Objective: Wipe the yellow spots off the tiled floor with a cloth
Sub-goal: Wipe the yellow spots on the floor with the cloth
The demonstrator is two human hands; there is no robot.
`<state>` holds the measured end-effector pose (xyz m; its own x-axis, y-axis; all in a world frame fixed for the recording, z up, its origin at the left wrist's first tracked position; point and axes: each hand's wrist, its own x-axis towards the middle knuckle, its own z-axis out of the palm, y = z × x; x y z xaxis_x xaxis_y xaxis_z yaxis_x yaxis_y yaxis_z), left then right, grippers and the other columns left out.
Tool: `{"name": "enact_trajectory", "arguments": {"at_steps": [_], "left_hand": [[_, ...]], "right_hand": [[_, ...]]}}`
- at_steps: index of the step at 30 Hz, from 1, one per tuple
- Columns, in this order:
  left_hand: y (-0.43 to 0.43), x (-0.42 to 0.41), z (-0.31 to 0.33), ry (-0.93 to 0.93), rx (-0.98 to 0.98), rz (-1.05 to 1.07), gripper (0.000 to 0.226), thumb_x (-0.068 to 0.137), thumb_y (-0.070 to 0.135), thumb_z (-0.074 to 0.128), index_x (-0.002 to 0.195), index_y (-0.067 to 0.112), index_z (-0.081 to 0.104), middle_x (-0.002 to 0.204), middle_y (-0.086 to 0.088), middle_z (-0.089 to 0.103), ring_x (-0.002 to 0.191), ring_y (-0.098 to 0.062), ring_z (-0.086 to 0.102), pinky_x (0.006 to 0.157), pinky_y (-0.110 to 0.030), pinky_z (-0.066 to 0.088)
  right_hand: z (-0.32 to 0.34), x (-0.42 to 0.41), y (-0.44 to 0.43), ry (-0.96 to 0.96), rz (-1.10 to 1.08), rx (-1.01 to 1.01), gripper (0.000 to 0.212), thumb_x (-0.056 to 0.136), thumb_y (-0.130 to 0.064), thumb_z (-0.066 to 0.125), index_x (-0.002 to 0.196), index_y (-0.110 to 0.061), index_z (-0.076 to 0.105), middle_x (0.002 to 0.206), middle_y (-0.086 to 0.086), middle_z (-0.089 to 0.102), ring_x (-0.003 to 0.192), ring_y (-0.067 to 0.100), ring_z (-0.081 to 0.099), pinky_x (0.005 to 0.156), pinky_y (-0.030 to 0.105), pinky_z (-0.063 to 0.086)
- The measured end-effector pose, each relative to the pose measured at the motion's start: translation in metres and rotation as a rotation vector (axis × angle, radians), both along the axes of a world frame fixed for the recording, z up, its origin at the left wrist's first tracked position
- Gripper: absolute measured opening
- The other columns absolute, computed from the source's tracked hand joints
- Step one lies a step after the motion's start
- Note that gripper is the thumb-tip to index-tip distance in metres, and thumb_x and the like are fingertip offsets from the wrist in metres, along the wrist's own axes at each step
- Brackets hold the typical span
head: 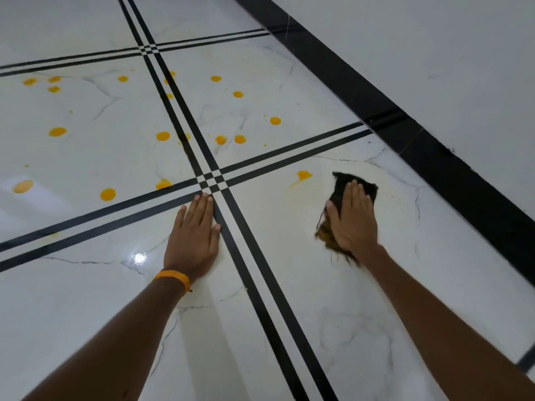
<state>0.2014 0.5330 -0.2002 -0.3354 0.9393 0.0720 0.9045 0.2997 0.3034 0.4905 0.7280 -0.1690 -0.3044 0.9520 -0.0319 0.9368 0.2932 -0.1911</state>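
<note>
My right hand (351, 218) presses flat on a dark cloth (344, 183) with a frayed, yellow-stained edge, on the white marble-look tiled floor (289, 285). A smeared yellow spot (304, 175) lies just left of the cloth, with a faint yellow streak trailing from it. Several more yellow spots (163, 136) dot the tiles further away and to the left. My left hand (194, 233) rests flat on the floor, palm down, fingers together, beside the crossing of the black double lines (213, 179). An orange band circles its wrist.
A broad black skirting strip (405, 125) runs diagonally at the right, where the floor meets a white wall (434, 39). Black double lines divide the tiles. A light glare (139, 257) shines on the tile near my left wrist.
</note>
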Motion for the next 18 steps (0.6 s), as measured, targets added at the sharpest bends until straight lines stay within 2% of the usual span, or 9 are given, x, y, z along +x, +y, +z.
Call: {"name": "enact_trajectory", "arguments": {"at_steps": [2, 3, 6, 8, 10, 13, 14, 16, 18], "left_hand": [[-0.001, 0.001, -0.003, -0.015, 0.006, -0.003, 0.064, 0.102, 0.041, 0.016, 0.159, 0.012, 0.010, 0.167, -0.004, 0.008, 0.155, -0.018, 0.003, 0.127, -0.041, 0.006], [-0.001, 0.001, -0.003, -0.029, 0.015, 0.001, 0.064, 0.102, 0.040, 0.016, 0.159, 0.013, 0.011, 0.167, -0.004, 0.009, 0.155, -0.017, 0.001, 0.127, -0.040, 0.005], [-0.004, 0.002, -0.004, -0.009, 0.037, 0.039, 0.064, 0.102, 0.039, 0.015, 0.159, 0.011, 0.012, 0.167, -0.007, 0.011, 0.155, -0.018, 0.000, 0.127, -0.042, 0.005], [-0.003, 0.000, -0.003, 0.030, 0.024, 0.077, 0.065, 0.101, 0.039, 0.014, 0.159, 0.009, 0.010, 0.167, -0.009, 0.009, 0.155, -0.021, 0.002, 0.126, -0.046, 0.008], [-0.002, -0.001, -0.004, 0.040, 0.013, 0.074, 0.065, 0.101, 0.039, 0.013, 0.159, 0.008, 0.009, 0.167, -0.011, 0.011, 0.155, -0.023, 0.004, 0.126, -0.047, 0.010], [-0.002, -0.003, -0.008, 0.025, 0.006, 0.080, 0.066, 0.101, 0.040, 0.012, 0.159, 0.009, 0.007, 0.167, -0.009, 0.009, 0.155, -0.022, 0.002, 0.126, -0.046, 0.010], [-0.001, -0.003, -0.008, 0.021, 0.004, 0.078, 0.066, 0.101, 0.040, 0.012, 0.159, 0.010, 0.007, 0.167, -0.009, 0.008, 0.155, -0.021, 0.002, 0.126, -0.046, 0.010], [0.001, -0.004, -0.008, 0.012, 0.005, 0.072, 0.066, 0.100, 0.042, 0.011, 0.159, 0.011, 0.006, 0.167, -0.008, 0.007, 0.155, -0.020, 0.001, 0.126, -0.045, 0.008], [0.003, -0.006, -0.007, -0.001, 0.006, 0.073, 0.067, 0.100, 0.042, 0.012, 0.159, 0.012, 0.005, 0.167, -0.008, 0.007, 0.155, -0.019, 0.000, 0.126, -0.044, 0.007]], "right_hand": [[-0.001, -0.034, 0.022, 0.009, -0.111, -0.019, 0.090, 0.100, -0.064, 0.010, 0.159, 0.004, 0.008, 0.169, 0.021, 0.010, 0.157, 0.032, 0.008, 0.128, 0.047, 0.007], [-0.004, -0.054, 0.017, -0.012, -0.063, -0.011, 0.090, 0.100, -0.064, 0.010, 0.159, 0.004, 0.008, 0.168, 0.023, 0.010, 0.157, 0.033, 0.009, 0.127, 0.047, 0.007], [-0.006, -0.058, -0.041, -0.040, 0.351, -0.048, 0.084, 0.101, -0.064, 0.005, 0.162, -0.006, 0.002, 0.169, 0.008, -0.001, 0.158, 0.024, -0.001, 0.129, 0.041, 0.002], [-0.004, -0.020, -0.041, -0.014, 0.449, -0.040, 0.080, 0.102, -0.063, 0.010, 0.163, -0.012, 0.003, 0.170, 0.003, -0.001, 0.158, 0.019, 0.000, 0.128, 0.038, 0.004], [-0.003, 0.000, 0.002, -0.007, 0.283, 0.028, 0.083, 0.100, -0.063, 0.015, 0.162, -0.009, 0.010, 0.170, 0.011, 0.011, 0.157, 0.026, 0.013, 0.127, 0.043, 0.013], [0.004, -0.035, 0.068, 0.006, -0.092, -0.011, 0.088, 0.102, -0.064, 0.018, 0.159, 0.002, 0.012, 0.168, 0.021, 0.014, 0.156, 0.031, 0.013, 0.127, 0.048, 0.010], [0.004, -0.063, 0.072, 0.034, -0.134, -0.023, 0.088, 0.101, -0.064, 0.020, 0.158, 0.004, 0.016, 0.167, 0.023, 0.018, 0.155, 0.032, 0.015, 0.127, 0.049, 0.010], [-0.001, -0.114, 0.044, 0.047, 0.006, 0.009, 0.090, 0.098, -0.064, 0.016, 0.155, 0.004, 0.026, 0.164, 0.023, 0.027, 0.153, 0.034, 0.023, 0.126, 0.049, 0.013], [-0.002, -0.128, -0.020, 0.016, 0.362, -0.019, 0.089, 0.099, -0.065, 0.007, 0.160, -0.001, 0.018, 0.169, 0.016, 0.016, 0.157, 0.028, 0.012, 0.128, 0.045, 0.008]]}}
